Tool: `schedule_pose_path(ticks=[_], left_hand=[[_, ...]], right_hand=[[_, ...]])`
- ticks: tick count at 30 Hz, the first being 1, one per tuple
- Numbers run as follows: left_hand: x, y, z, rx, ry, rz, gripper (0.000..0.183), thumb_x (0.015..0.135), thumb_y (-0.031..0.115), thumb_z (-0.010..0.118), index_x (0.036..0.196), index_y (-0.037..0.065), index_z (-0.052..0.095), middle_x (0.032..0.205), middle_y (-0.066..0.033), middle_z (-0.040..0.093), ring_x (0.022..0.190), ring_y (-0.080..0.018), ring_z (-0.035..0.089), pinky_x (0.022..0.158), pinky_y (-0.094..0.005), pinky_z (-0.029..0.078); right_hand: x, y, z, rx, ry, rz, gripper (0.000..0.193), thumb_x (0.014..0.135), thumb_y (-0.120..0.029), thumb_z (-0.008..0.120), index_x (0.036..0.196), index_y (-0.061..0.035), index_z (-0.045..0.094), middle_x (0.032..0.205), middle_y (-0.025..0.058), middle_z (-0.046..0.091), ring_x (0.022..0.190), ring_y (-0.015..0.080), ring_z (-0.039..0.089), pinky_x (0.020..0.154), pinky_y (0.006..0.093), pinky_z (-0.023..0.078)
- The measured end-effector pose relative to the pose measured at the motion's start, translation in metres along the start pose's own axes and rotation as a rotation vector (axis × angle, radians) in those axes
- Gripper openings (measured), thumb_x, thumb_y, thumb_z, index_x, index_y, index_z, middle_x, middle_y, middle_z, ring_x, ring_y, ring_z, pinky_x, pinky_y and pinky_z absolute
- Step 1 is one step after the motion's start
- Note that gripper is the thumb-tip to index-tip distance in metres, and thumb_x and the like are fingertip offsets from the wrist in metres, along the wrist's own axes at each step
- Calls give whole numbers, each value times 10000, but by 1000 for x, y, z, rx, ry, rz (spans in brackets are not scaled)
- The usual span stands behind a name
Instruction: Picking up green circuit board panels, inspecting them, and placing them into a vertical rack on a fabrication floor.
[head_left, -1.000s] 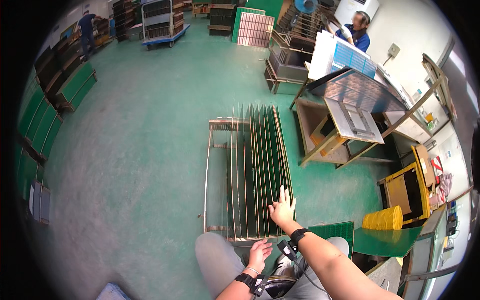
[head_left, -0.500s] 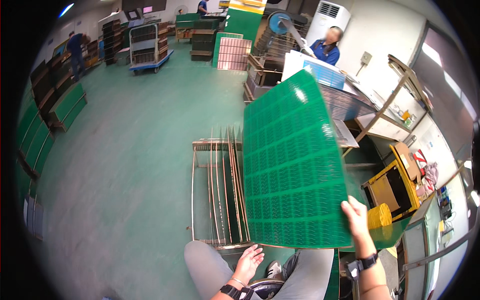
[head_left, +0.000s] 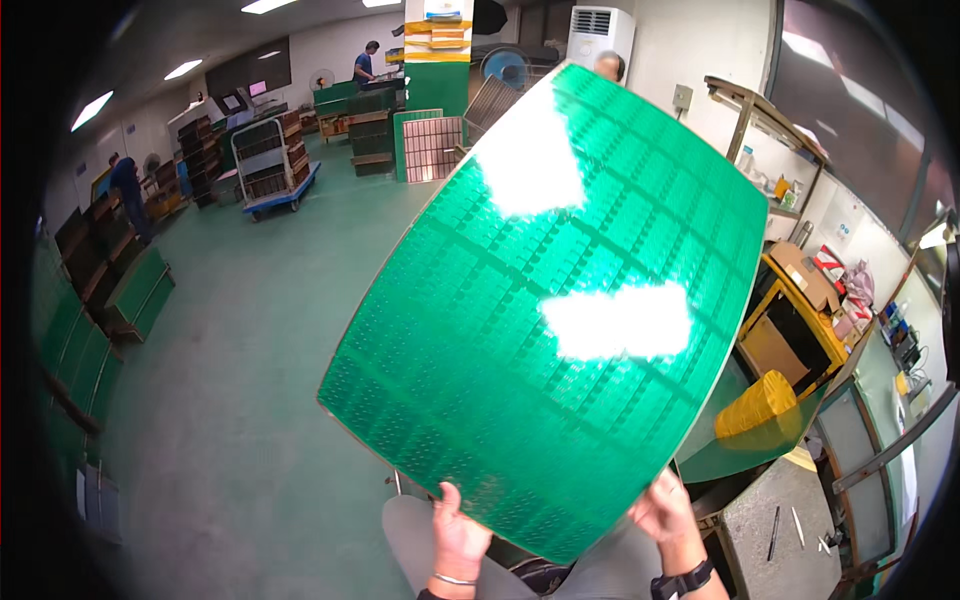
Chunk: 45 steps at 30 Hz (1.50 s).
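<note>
A large glossy green printed circuit board panel fills the middle of the view, tilted, with two bright glare patches on its face. My left hand grips its lower left edge, thumb in front and the fingers hidden behind. At the lower right edge, my right hand is closed on the same panel. The metal rack seen earlier is almost wholly covered by the panel.
On my right, a yellow roll lies beside a yellow-framed stand with a cardboard box. Below it, a grey worktop carries thin pen-like tools. A blue trolley and a person are farther back.
The panel has risen and tilted in front of me, away from the slotted rack. My left hand, previously free, has taken hold of its lower edge. The view has shifted upward.
</note>
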<state>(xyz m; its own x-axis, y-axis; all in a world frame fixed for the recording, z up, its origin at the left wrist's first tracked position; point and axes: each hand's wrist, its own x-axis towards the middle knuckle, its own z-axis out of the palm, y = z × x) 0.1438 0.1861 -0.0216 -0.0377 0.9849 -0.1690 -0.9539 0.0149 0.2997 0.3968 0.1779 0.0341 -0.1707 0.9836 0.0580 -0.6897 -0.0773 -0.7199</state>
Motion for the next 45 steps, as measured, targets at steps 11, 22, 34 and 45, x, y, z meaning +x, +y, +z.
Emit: schedule_pose_path(ticks=[11, 22, 34, 45], left_hand=[[-50, 110, -69, 424, 133, 360, 442, 893, 213, 527, 1281, 70, 371, 1197, -80, 500, 1073, -239, 494, 898, -414, 425], [-94, 132, -37, 686, 578, 265, 405, 901, 266, 492, 1232, 37, 444, 1223, -148, 460, 1023, -271, 467, 892, -383, 389], [-100, 156, -53, 746, 618, 164, 573, 858, 447, 491, 1252, 36, 433, 1283, -142, 420, 1131, -293, 409, 966, -411, 327], [-88, 189, -56, 964, 334, 675, 275, 912, 178, 486, 1105, -15, 516, 1054, -30, 542, 946, -100, 496, 841, -243, 384]], right_hand=[[20, -110, -70, 215, 82, -578, 279, 945, -145, 372, 1155, -7, 493, 1174, 90, 558, 1089, 218, 527, 961, 413, 411], [-14, -95, -47, 287, 271, -664, 441, 967, -319, 280, 1321, -65, 352, 1325, 172, 401, 1210, 313, 396, 1018, 452, 314], [-18, -106, -72, -14, 398, -421, 473, 928, -318, 407, 1248, 31, 430, 1127, 178, 555, 1030, 242, 540, 910, 365, 424], [7, -139, -77, -920, 320, -67, 339, 881, -236, 548, 1143, -21, 540, 852, 1, 622, 742, 38, 548, 643, 186, 440]])
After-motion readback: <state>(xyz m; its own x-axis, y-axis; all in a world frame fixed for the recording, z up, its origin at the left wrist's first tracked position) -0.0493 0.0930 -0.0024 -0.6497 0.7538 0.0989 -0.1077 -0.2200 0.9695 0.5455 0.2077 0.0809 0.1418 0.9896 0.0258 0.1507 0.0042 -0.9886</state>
